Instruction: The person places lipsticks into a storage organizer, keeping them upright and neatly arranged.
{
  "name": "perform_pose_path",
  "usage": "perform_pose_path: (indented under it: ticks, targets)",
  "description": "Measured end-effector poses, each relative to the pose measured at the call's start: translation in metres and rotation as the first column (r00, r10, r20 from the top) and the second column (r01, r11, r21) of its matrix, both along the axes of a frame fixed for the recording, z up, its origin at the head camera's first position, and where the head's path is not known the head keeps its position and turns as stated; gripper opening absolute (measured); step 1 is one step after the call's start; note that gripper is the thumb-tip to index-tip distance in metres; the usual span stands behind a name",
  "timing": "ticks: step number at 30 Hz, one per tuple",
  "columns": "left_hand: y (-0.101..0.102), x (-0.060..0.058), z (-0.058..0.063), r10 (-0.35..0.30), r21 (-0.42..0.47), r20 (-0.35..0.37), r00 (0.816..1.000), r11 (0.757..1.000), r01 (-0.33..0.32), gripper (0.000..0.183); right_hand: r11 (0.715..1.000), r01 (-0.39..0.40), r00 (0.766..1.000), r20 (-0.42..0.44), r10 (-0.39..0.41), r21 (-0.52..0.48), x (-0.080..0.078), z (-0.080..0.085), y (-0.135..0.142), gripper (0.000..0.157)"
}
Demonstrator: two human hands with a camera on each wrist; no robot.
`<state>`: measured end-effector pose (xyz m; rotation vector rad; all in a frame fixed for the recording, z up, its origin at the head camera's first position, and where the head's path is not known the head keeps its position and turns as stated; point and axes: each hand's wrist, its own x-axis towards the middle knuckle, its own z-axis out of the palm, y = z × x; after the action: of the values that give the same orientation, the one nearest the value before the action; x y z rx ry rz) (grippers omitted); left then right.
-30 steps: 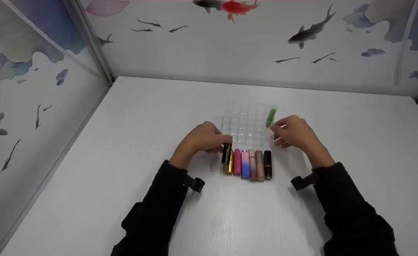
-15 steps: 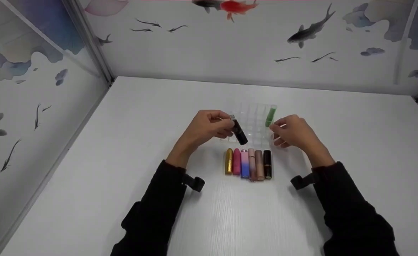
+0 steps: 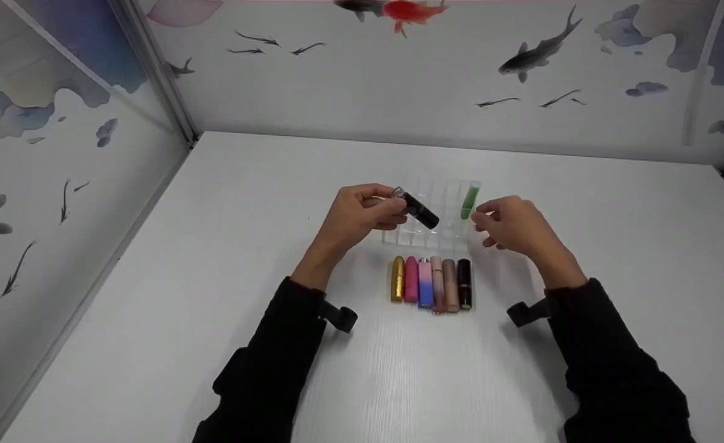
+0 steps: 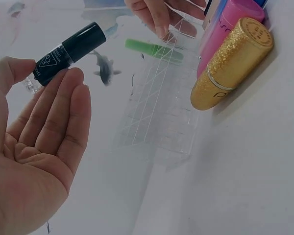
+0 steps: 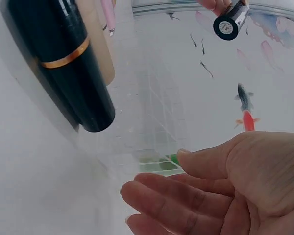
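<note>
My left hand pinches a black lipstick-like tube by its clear end, tilted over the clear compartment tray. White print shows on the tube in the left wrist view. A green tube lies in the tray's right-hand column. Beside that corner is my right hand, fingers loosely bent and fingertips right at the tray's edge. Thumb and forefinger stand apart on the right hand in its wrist view. In front of the tray lie a gold lipstick, a pink one and several others.
The row continues with a pink-and-blue tube, a beige-brown tube and a black tube with a gold band at its right end. White panels printed with fish stand behind and left of the white table.
My left hand has lifted the black tube from the left end of the row, carried it up over the tray and tilted it. The right hand has barely moved.
</note>
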<state>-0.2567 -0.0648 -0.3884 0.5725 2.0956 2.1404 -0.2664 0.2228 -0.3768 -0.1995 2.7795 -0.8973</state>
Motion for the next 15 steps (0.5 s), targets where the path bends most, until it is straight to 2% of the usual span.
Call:
perform_pose_path:
  ticks: [2, 4, 7, 11, 13, 15]
  targets:
    - [0.000, 0.000, 0.000, -0.004, -0.003, 0.005, 1.000, 1.000, 0.004, 0.022, 1.000, 0.008, 0.997, -0.080, -0.006, 0.016, 0.004, 0.006, 0.001, 0.042]
    - [0.001, 0.000, 0.000, -0.013, -0.014, 0.013, 1.000, 1.000, 0.013, 0.023, 1.000, 0.028, 0.984, -0.178, -0.028, -0.001, 0.009, 0.012, 0.002, 0.041]
    - [0.001, 0.001, 0.000, -0.022, -0.033, 0.023, 0.999, 0.999, 0.023, 0.024, 0.996, 0.034, 0.942, -0.331, -0.061, -0.088, 0.014, 0.020, 0.000, 0.038]
    - [0.001, 0.001, 0.000, -0.030, -0.031, 0.037, 0.999, 0.999, 0.031, 0.024, 0.978, -0.070, 0.865, -0.500, -0.040, -0.199, 0.020, 0.028, -0.004, 0.034]
    - [0.001, 0.000, 0.000, -0.035, -0.024, 0.039, 0.999, 0.999, 0.036, 0.024, 0.966, -0.141, 0.842, -0.540, 0.002, -0.216, 0.023, 0.032, -0.007, 0.034]
    - [0.001, 0.000, 0.000, -0.040, -0.021, 0.041, 0.998, 0.999, 0.040, 0.024, 0.959, -0.206, 0.827, -0.558, 0.065, -0.195, 0.026, 0.034, -0.010, 0.036]
